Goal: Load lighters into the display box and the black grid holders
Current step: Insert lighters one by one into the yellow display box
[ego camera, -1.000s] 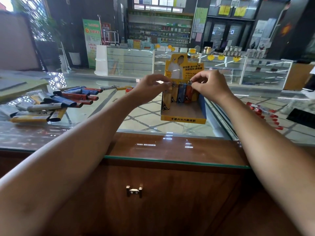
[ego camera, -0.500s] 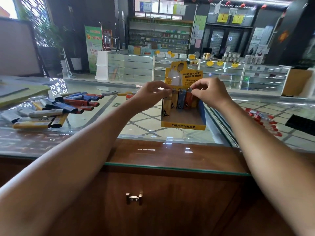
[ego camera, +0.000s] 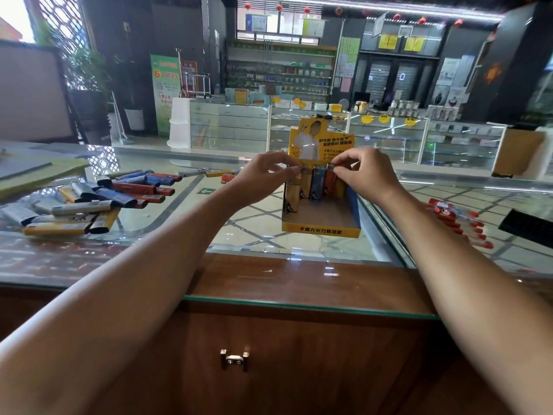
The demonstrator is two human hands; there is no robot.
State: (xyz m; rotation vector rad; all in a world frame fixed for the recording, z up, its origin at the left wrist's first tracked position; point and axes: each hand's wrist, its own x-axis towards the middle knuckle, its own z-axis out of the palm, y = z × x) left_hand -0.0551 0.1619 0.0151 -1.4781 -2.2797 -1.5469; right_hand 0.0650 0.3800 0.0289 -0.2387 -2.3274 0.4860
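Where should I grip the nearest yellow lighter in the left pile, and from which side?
Probably pinch the yellow lighter mid-body across its long edges, coming from above: it lies flat on the glass counter, near edge free, other lighters crowd its far side.

Glass display counters [ego camera: 227, 127], stocked shelves [ego camera: 281, 74], daylit window [ego camera: 13, 18].
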